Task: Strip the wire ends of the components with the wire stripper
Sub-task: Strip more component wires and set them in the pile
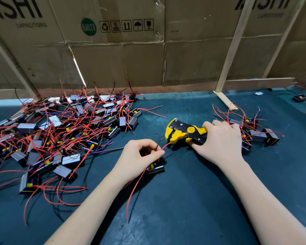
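The right hand point(223, 140) is clenching the handles of the wire stripper point(185, 132), a yellow plastic tool with black steel plates and a round yellow knob, lying low over the dark teal mat point(193, 200). The left hand point(140, 154) is pinching a thin red wire point(164, 146), whose free end is reaching the stripper's toothed nose; whether it is already seated between the teeth is hard to tell. That wire is rising from a small black box-shaped component point(155, 167) resting under the left hand's fingers, with another red lead trailing toward the viewer. At left, a tangled pile of components point(60, 129) is sprawling across the mat; a smaller cluster of components point(258, 133) is sitting just beyond the right hand. Creased cardboard panels point(122, 59) and pale wooden slats point(230, 55) are walling the far edge, leaving open mat between the forearms.
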